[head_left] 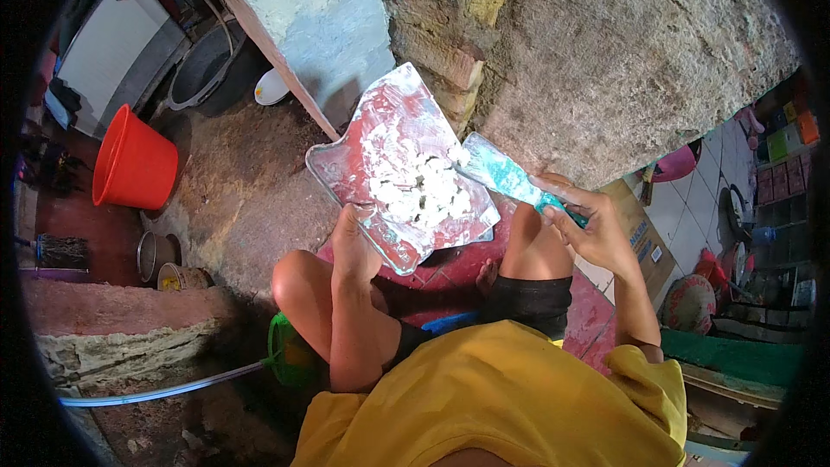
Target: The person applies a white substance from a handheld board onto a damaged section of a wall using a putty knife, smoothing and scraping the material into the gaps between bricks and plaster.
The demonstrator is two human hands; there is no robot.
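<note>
- While the person squats close under a rough plastered wall [622, 60], little free room shows ahead: the wall fills the upper right of the view, and a pale blue painted block [311, 9] with a wooden edge closes the upper middle.
- Open ground lies to the left, a bare dirt floor [242, 182] running toward a red bucket [134, 164] and a dark basin [203, 65], both well apart from the hands.
- The left hand [353, 238] grips the near lower edge of a red-stained board [346, 164], fingers wrapped under it and thumb on top; the board is held above the knees, tilted, just beside the wall.
- The board's long axis runs from lower left near the person up and away toward the blue block, its far corner pointing at that block; lumps of white putty [424, 190] lie heaped on its right half.
- The right hand [592, 229] is clenched around the handle of a teal scraper [506, 175].
- The scraper's long axis runs from the hand up-left, blade tip pointing at the putty heap and touching its right edge.
- To the right, a tiled floor [692, 207] with a cardboard box [648, 242] sits near the right forearm.
</note>
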